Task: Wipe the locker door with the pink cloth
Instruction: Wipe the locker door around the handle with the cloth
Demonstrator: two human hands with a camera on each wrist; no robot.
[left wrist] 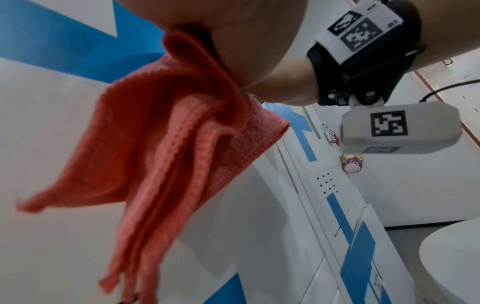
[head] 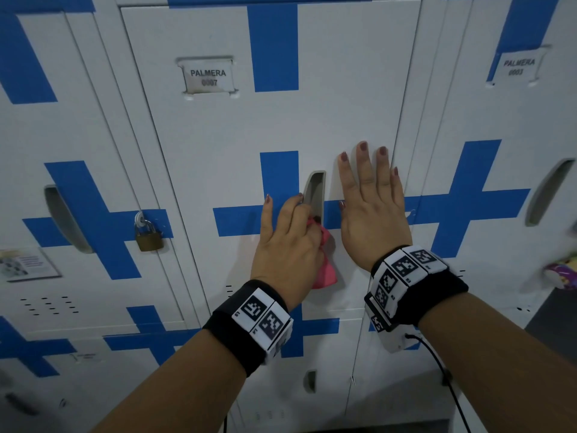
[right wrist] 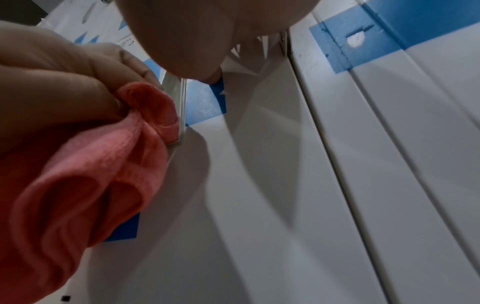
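Observation:
The white locker door (head: 224, 132) with blue crosses and a label reading PALMERA 0007 fills the middle of the head view. My left hand (head: 287, 235) grips the pink cloth (head: 324, 260) beside the recessed grey handle (head: 313, 195), its fingertips at the handle's edge. The cloth (left wrist: 166, 144) hangs bunched below the palm in the left wrist view, and shows as the cloth (right wrist: 109, 164) in the right wrist view too. My right hand (head: 371, 201) lies flat on the door just right of the handle, fingers straight and spread, holding nothing.
A brass padlock (head: 149, 234) hangs on the locker to the left. Another locker with a label (head: 518, 67) stands to the right, with a colourful object (head: 562, 270) at the right edge. More lockers lie below. A cable (head: 443, 376) trails from my right wrist.

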